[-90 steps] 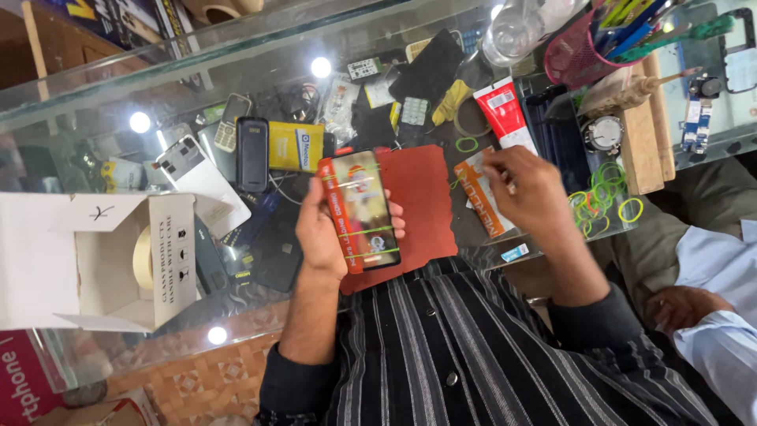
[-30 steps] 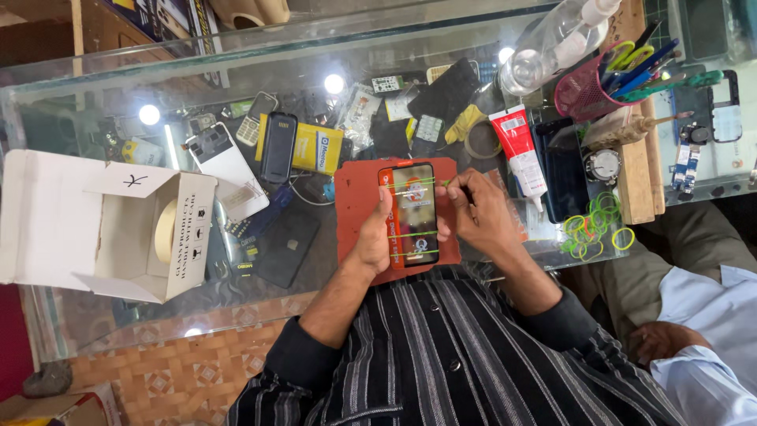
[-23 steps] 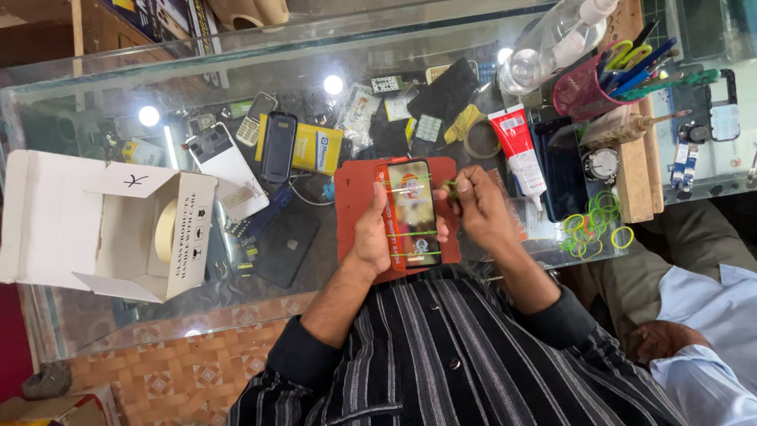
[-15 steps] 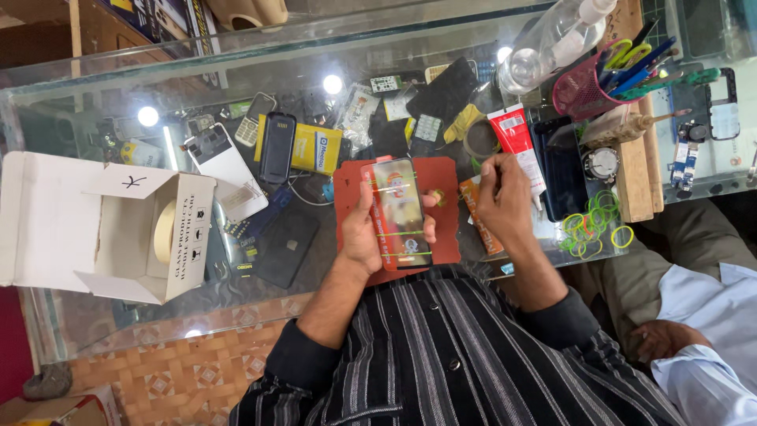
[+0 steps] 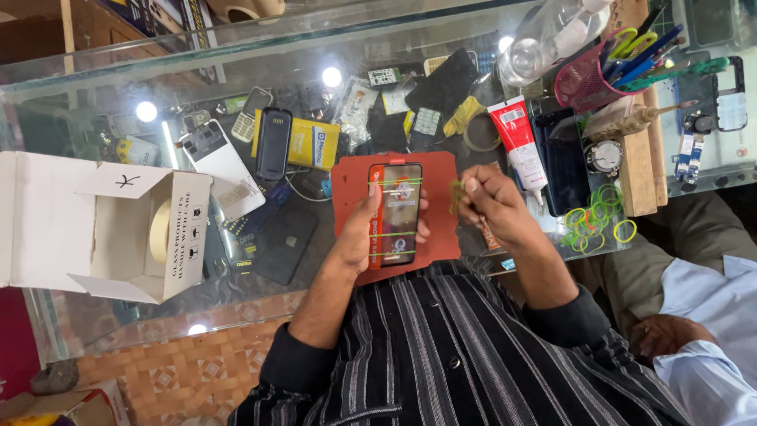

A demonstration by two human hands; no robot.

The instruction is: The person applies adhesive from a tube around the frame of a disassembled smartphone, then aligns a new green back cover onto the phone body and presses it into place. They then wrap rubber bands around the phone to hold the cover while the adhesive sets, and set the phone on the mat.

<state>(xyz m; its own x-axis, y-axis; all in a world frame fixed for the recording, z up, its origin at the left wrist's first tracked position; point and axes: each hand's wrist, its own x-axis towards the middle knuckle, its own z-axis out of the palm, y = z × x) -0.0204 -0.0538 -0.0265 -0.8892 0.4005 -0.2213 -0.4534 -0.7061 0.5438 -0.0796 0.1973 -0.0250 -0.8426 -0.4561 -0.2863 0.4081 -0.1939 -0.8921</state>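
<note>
Nearest the camera, the person's striped dark shirt (image 5: 473,355) filled the lower edge of the view, and both forearms reached up from it toward the red work mat (image 5: 347,177) that lay on the glass counter (image 5: 118,67). The left hand (image 5: 359,237) rested over the mat's lower left part, its fingers curled around a smartphone (image 5: 396,213) held upright above the mat, thumb along the phone's left edge and fingertips showing at its right edge; several thin rubber bands crossed the phone's lit screen. Just right of the mat, the right hand (image 5: 489,207) was closed in a narrow pinch on a yellowish rubber band (image 5: 456,196), held just off the phone's right side and not touching it. Further right of the mat lay a loose heap of green and yellow rubber bands (image 5: 595,225), and beyond that a wooden block (image 5: 639,170). Right of the mat's upper corner lay a white tube with a red cap end (image 5: 516,146). Well left of the mat stood an open white cardboard box (image 5: 102,233) with a roll of tape inside. Above the mat, seen through the glass, lay a black keypad phone (image 5: 273,143) on a yellow packet (image 5: 311,143), among other small phone parts. Farthest up and right of the mat stood a pink mesh holder full of pens and tools (image 5: 587,83) and a clear plastic bottle (image 5: 544,35). At the lower right, another person's hand (image 5: 658,335) rested in a pale sleeve.
</note>
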